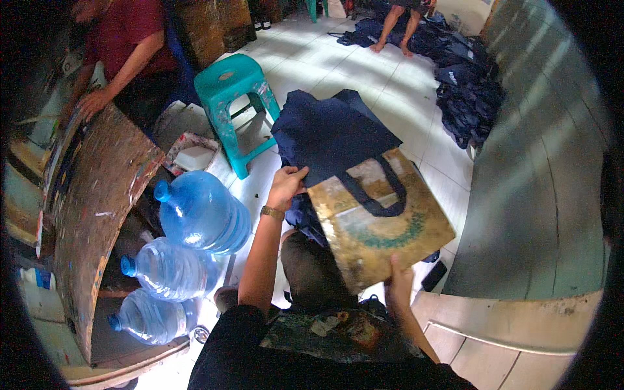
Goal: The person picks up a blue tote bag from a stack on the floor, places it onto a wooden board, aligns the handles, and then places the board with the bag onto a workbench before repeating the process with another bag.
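A navy fabric tote bag (338,130) covers the far end of a flat, stained brown board (383,240) with a faded green ring-shaped print. One bag handle (369,203) loops down over the board's face. My left hand (288,187), with a watch on the wrist, is closed on the bag's edge at the board's left side. At the board's near edge, my right hand (398,281) grips it, thumb on top and fingers hidden beneath. Both things are held up in front of my knees. More dark blue cloth (304,218) shows below my left hand.
Several blue water bottles (205,211) lie at my left beside a worn wooden board (104,214). Beyond them stands a green plastic stool (237,97). Navy bags (465,97) are heaped at the far right along a grey panel (533,169). Two other people are nearby.
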The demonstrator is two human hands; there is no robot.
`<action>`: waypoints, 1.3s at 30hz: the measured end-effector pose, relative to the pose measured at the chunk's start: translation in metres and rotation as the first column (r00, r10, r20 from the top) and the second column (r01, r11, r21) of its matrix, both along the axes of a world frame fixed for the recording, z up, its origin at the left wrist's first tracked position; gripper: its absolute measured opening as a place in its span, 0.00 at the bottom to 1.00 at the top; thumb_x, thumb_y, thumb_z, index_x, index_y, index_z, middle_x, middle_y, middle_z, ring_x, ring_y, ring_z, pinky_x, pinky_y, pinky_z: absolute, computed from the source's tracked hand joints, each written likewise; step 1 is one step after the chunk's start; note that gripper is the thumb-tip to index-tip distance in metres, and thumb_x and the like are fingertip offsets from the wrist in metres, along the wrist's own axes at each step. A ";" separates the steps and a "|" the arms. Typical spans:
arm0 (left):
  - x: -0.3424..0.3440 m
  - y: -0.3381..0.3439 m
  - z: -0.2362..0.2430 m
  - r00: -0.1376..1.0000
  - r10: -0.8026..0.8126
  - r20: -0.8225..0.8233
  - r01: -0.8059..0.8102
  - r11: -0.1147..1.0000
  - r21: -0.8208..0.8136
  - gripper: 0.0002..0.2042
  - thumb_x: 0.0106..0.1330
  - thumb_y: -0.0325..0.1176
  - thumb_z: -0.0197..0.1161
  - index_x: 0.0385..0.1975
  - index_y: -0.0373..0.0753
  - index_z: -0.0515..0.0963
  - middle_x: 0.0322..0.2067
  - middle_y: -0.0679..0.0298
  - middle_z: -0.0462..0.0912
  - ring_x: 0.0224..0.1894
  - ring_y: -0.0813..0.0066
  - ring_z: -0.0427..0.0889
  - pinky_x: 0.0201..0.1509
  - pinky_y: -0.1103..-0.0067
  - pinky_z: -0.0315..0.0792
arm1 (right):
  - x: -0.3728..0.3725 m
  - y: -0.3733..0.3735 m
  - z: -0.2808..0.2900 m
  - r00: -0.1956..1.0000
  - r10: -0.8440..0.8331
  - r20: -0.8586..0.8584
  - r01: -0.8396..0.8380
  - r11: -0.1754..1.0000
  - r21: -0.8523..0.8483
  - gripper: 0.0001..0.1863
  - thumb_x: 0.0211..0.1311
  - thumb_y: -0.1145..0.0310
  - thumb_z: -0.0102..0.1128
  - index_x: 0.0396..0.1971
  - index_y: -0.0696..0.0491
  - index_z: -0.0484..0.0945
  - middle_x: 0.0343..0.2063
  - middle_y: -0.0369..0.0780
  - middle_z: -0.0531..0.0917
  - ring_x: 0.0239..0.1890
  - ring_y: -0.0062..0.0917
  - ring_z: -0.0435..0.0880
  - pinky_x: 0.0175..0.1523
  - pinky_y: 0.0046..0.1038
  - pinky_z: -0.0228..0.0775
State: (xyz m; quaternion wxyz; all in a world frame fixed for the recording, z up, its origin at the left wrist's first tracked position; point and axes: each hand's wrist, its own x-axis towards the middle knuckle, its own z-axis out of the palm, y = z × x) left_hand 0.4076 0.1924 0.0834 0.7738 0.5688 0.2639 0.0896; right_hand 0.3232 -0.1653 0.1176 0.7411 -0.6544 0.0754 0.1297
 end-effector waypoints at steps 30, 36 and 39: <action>-0.257 -0.049 0.068 0.987 0.050 0.154 -0.078 0.981 0.177 0.05 0.63 0.23 0.60 0.37 0.38 0.74 0.32 0.73 0.77 0.33 0.85 0.72 0.37 0.85 0.65 | 0.104 -0.019 0.067 0.570 0.820 0.050 -0.788 0.562 -0.252 0.10 0.56 0.66 0.65 0.22 0.53 0.74 0.19 0.31 0.74 0.25 0.13 0.72 0.30 0.18 0.61; -0.363 -0.128 0.053 0.978 -0.053 0.203 0.098 0.971 -0.219 0.26 0.53 0.36 0.72 0.47 0.30 0.70 0.35 0.65 0.74 0.40 0.78 0.76 0.46 0.79 0.70 | 0.041 -0.087 0.083 0.251 0.923 -0.292 -0.920 0.134 -0.367 0.10 0.53 0.67 0.69 0.30 0.56 0.81 0.27 0.36 0.83 0.30 0.18 0.78 0.38 0.26 0.70; -0.379 -0.137 0.054 0.997 -0.023 0.079 0.006 0.977 0.214 0.10 0.61 0.23 0.63 0.41 0.33 0.73 0.27 0.71 0.75 0.30 0.83 0.75 0.35 0.85 0.68 | 0.037 -0.069 0.088 0.262 0.950 -0.169 -0.869 0.156 -0.470 0.10 0.52 0.67 0.70 0.31 0.56 0.81 0.26 0.37 0.83 0.29 0.19 0.78 0.39 0.27 0.70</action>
